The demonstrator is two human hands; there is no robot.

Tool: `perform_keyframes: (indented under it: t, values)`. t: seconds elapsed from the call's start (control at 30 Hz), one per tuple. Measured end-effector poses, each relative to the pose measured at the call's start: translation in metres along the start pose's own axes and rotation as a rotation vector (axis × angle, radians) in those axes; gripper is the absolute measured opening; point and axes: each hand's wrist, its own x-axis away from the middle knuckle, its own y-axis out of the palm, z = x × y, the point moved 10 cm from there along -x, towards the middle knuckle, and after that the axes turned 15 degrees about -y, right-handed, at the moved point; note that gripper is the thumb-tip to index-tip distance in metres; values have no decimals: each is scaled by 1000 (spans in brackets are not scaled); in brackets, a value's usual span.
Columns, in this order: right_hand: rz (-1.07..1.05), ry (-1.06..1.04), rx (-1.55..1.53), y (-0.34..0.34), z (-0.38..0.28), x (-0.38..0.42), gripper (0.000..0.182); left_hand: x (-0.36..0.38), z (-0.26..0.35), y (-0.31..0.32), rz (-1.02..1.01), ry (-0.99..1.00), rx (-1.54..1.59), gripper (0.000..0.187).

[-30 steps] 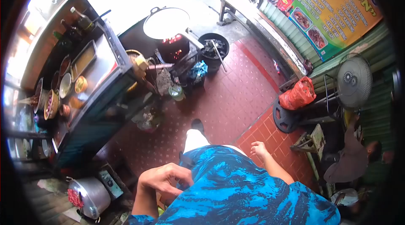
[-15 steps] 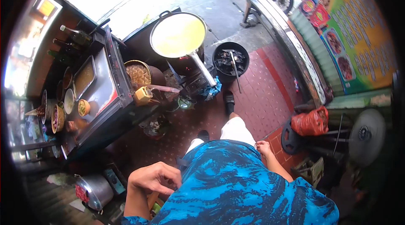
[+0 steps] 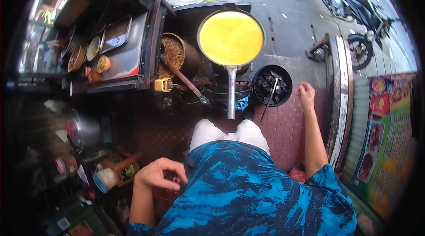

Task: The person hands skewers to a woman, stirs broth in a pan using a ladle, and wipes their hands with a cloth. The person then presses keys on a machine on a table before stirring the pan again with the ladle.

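Observation:
My left hand (image 3: 163, 174) hangs beside the blue shirt (image 3: 248, 187), loosely curled, with a gap between thumb and fingers and nothing held. Out to the right, my right hand (image 3: 306, 96) has its fingers folded in and nothing visible in them. It is nearest to a round black pan (image 3: 288, 93) of dark charcoal lumps (image 3: 266, 86), though apart from it. A metal rod-like tool (image 3: 269, 102) leans across that pan. In front stands a large pan with a long metal handle (image 3: 231, 94), filled with yellow liquid (image 3: 231, 38). Neither hand touches the handle.
To the left a cart counter (image 3: 128, 57) carries a metal tray (image 3: 116, 34) and several bowls. A pot of brown food (image 3: 172, 52) and a wooden-handled tool (image 3: 183, 79) are beside it. A bench (image 3: 343, 103) runs along the right, with a motorcycle (image 3: 347, 8) beyond.
The view has turned and moved forward, bringing the yellow-filled pan closer to centre. My right arm has swung forward from beside the shirt to near the charcoal pan. My left hand stays by the shirt.

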Motion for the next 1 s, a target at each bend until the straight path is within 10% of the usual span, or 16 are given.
perform_keyframes:
  t: [0.3,0.63,0.7,0.87,1.0]
  values:
    - [-658,-124,-509,264,-271,14,19,-26,-178,-128,718,-1,562,18]
    - [-770,-406,332,504,-115,81,37,-60,-260,-326,1058,24,662,12]
    - [-992,171,-4,515,-91,98,40,-85,-260,-377,1033,59,690,12]
    - [-1042,-61,-87,513,-142,71,28,-166,-298,-490,956,172,676,25]
    - [-941,477,-308,481,-194,68,25,-189,-311,-544,920,165,714,27]
